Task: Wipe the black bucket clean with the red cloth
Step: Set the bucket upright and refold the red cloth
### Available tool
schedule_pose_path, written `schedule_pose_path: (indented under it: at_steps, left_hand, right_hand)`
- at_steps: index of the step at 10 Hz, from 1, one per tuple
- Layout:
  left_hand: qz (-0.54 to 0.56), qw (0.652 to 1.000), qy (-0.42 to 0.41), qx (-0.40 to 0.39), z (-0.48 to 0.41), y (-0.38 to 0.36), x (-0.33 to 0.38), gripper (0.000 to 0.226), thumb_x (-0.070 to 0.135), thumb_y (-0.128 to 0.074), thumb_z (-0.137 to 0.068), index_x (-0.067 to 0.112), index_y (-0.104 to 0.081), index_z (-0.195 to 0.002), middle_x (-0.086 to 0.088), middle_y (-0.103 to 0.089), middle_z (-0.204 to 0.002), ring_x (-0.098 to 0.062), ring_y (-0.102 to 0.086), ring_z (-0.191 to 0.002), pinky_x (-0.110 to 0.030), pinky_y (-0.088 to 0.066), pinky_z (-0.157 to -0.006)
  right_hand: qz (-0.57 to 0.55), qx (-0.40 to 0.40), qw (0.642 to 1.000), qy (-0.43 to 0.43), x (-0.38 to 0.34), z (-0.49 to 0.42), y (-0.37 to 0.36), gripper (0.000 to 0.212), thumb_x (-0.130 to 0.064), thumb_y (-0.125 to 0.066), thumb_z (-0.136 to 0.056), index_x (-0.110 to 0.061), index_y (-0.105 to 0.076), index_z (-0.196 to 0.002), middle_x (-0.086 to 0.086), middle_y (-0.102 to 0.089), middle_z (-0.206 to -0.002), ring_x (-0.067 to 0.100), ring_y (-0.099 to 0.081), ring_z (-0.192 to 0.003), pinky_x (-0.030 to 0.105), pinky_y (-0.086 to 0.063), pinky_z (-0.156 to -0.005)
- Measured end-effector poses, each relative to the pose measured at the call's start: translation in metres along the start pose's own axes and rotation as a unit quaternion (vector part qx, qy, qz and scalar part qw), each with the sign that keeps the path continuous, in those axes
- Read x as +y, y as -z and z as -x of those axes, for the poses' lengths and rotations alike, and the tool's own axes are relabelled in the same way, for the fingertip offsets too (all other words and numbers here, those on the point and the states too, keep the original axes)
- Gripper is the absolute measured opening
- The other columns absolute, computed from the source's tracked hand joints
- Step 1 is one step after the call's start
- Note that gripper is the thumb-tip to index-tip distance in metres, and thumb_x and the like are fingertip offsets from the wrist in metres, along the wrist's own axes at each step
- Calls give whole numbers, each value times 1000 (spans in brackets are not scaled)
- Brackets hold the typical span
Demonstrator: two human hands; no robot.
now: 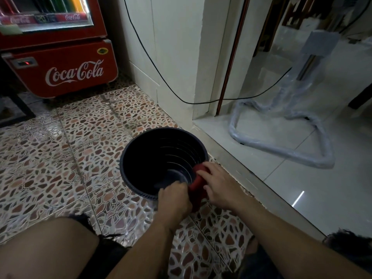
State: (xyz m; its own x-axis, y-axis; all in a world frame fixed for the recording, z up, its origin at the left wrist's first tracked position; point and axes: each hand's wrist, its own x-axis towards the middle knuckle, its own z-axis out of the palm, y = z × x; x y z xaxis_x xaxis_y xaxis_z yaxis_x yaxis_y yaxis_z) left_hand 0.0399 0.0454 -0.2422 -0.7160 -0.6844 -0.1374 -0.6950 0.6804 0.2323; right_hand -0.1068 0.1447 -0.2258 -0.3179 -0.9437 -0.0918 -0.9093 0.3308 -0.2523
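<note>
The black bucket (153, 158) stands on the patterned floor tiles, tilted with its mouth toward me. My left hand (174, 200) grips its near rim with curled fingers. My right hand (219, 185) presses the red cloth (198, 185) against the near right rim and outer wall, fingers spread flat over it. The cloth drapes over the rim between my two hands, partly hidden by them.
A red Coca-Cola cooler (60, 63) stands at the back left. A white wall corner (177, 77) with a black cable (161, 77) rises behind the bucket. A raised step (251, 178) leads right to a white floor with a plastic-wrapped stand (281, 137). My knees are in the foreground.
</note>
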Motion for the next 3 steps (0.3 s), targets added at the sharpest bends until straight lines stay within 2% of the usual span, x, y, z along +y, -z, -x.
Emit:
schedule_pose_path:
  at_steps: [1, 2, 3]
  left_hand:
    - [10, 999, -29, 42, -14, 3, -6, 19, 27, -53, -84, 22, -60, -100, -1, -63, -103, -27, -62, -94, -37, -37, -73]
    - [73, 994, -67, 37, -40, 16, -12, 21, 33, -58, -85, 21, -64, -101, -1, -61, -100, -25, -61, -92, -38, -48, -79]
    - [136, 987, -78, 43, -70, 39, -24, 27, 41, -59, -85, 23, -67, -103, 2, -61, -99, -20, -60, -92, -36, -50, -80]
  right_hand:
    - [-26, 16, 999, -16, 1, -21, 1, 51, -25, -55, -97, -17, -47, -147, 4, -28, -159, 26, -29, -145, 46, -35, -115]
    - [-33, -5, 999, -24, 4, -60, 6, 50, -24, -54, -99, -16, -47, -148, 5, -24, -162, 27, -24, -148, 42, -30, -118]
    - [-40, -37, 998, -21, 13, -95, 28, 51, -24, -59, -96, -20, -50, -146, 4, -33, -159, 27, -31, -145, 43, -32, -117]
